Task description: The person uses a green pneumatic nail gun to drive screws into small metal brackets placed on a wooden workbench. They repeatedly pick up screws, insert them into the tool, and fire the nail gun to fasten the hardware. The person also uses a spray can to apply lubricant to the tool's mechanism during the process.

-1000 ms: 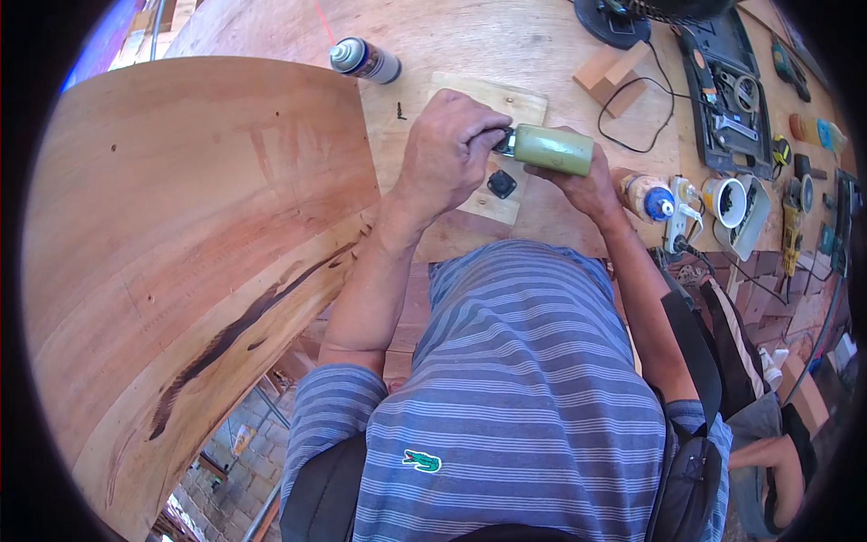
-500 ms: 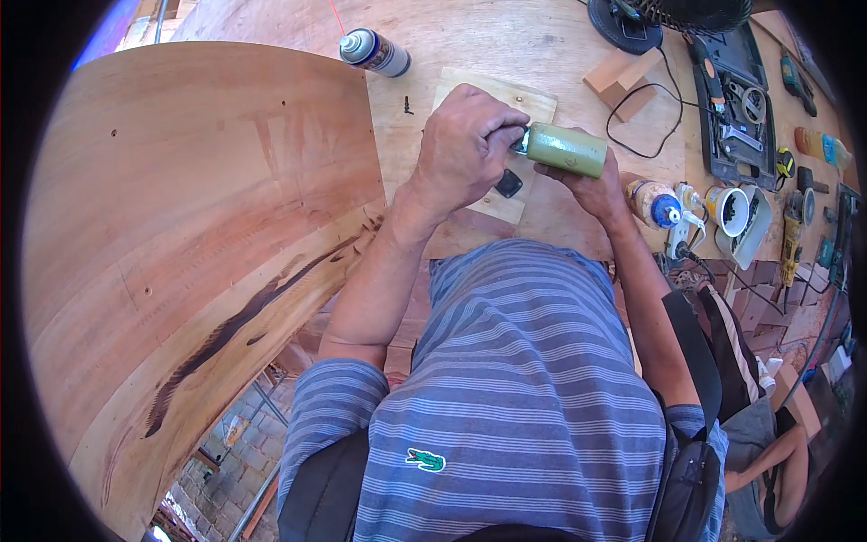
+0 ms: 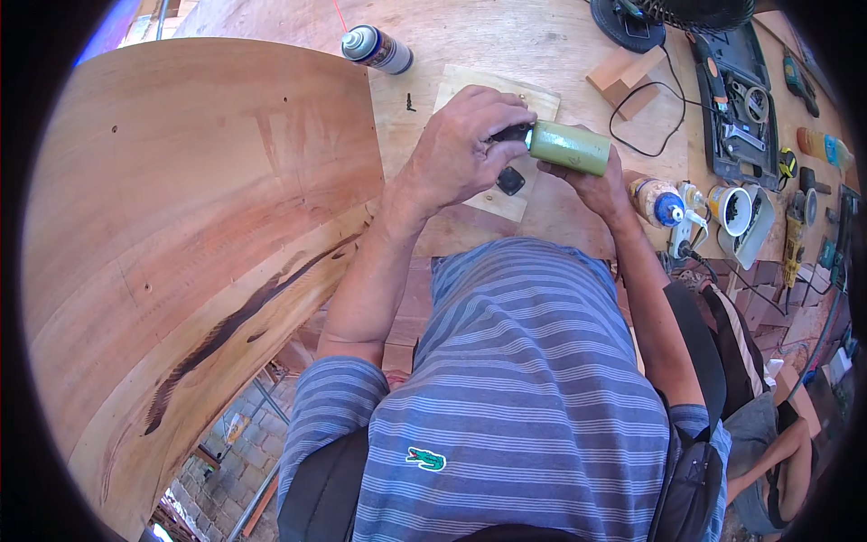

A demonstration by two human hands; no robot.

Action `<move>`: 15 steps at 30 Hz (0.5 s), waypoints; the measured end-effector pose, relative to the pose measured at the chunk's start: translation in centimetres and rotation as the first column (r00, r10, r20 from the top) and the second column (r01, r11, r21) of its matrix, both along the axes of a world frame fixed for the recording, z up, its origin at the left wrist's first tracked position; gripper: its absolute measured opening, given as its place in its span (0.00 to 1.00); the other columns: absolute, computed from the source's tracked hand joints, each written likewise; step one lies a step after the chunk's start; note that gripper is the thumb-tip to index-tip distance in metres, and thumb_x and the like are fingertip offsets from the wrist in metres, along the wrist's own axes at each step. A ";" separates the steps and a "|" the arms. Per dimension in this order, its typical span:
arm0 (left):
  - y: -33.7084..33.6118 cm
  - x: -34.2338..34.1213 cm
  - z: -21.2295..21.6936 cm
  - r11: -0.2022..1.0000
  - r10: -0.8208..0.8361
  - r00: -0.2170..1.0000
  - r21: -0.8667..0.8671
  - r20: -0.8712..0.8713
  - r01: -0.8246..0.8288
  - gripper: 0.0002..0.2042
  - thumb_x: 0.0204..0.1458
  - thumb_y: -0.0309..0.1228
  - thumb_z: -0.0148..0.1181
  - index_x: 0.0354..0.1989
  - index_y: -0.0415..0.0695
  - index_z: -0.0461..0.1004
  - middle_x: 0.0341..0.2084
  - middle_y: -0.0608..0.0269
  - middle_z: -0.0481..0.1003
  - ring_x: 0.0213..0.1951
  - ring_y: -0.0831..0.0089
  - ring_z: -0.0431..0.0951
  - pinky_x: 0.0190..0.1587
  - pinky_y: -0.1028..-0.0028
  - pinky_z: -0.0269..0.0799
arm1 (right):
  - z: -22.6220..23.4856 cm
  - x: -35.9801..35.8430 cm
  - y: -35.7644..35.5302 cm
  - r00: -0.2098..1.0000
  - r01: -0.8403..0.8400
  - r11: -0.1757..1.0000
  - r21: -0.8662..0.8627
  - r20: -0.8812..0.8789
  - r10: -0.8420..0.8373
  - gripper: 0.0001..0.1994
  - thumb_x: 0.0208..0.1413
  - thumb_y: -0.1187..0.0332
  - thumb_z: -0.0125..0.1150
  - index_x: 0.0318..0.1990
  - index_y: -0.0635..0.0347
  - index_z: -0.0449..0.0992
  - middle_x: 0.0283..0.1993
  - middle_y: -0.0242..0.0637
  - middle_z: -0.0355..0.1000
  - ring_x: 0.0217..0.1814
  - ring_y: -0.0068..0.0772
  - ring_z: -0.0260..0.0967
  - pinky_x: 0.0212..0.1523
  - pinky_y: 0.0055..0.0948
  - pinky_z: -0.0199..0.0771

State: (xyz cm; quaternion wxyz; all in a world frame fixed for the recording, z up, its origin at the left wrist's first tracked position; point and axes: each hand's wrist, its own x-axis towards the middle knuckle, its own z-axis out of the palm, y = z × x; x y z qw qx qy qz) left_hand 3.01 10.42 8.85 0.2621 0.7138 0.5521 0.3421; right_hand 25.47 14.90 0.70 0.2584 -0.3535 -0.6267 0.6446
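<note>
My right hand [image 3: 594,187] is wrapped under a smooth olive-green cylinder [image 3: 569,149], which lies sideways above the workbench. At the cylinder's left end, the fingers and thumb of my left hand [image 3: 465,149] grip a small black part [image 3: 512,133]. A shiny band shows between that part and the green body; whether the two are joined I cannot tell. Below my hands a pale wooden board [image 3: 497,206] rests on the bench, with a dark rounded-square piece [image 3: 510,181] on it. Left of the board is a small black bit [image 3: 410,102], perhaps a screw.
A spray can [image 3: 377,50] lies at the far left, by a large curved wooden panel [image 3: 217,172]. To the right are wood blocks [image 3: 625,83], a cable, an open tool case [image 3: 741,135], a bottle [image 3: 657,203], a white cup [image 3: 733,212] and an angle grinder [image 3: 797,226]. Another person's arm [image 3: 768,465] shows lower right.
The fingers of my left hand have shifted around the cylinder's left end, and more of the black part shows. My right hand keeps its hold on the cylinder.
</note>
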 end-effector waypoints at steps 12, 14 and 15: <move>-0.2 -0.8 -0.2 0.996 -0.090 0.996 0.015 0.028 0.090 0.22 0.42 0.19 0.71 0.49 0.42 0.78 0.46 0.52 0.79 0.46 0.59 0.81 0.49 0.67 0.78 | 0.3 -0.1 0.4 1.000 -0.001 0.999 0.038 0.014 0.001 0.18 0.45 0.74 0.76 0.46 0.62 0.80 0.40 0.35 0.80 0.42 0.27 0.78 0.45 0.28 0.77; -0.2 -0.8 -0.6 0.997 -0.082 0.996 0.004 0.039 0.082 0.20 0.42 0.18 0.71 0.48 0.41 0.79 0.44 0.52 0.80 0.45 0.58 0.82 0.49 0.67 0.78 | 0.4 -0.1 0.5 1.000 -0.005 1.000 -0.005 0.012 0.005 0.18 0.45 0.75 0.76 0.46 0.62 0.80 0.42 0.35 0.80 0.44 0.27 0.77 0.47 0.28 0.76; -0.2 -0.9 -0.7 0.997 -0.079 0.996 0.006 0.046 0.079 0.20 0.42 0.18 0.71 0.47 0.41 0.79 0.44 0.52 0.80 0.45 0.59 0.82 0.49 0.67 0.78 | 0.4 -0.1 0.5 1.000 -0.006 0.999 -0.048 0.004 0.007 0.18 0.46 0.77 0.75 0.46 0.62 0.81 0.43 0.34 0.80 0.45 0.27 0.77 0.48 0.27 0.76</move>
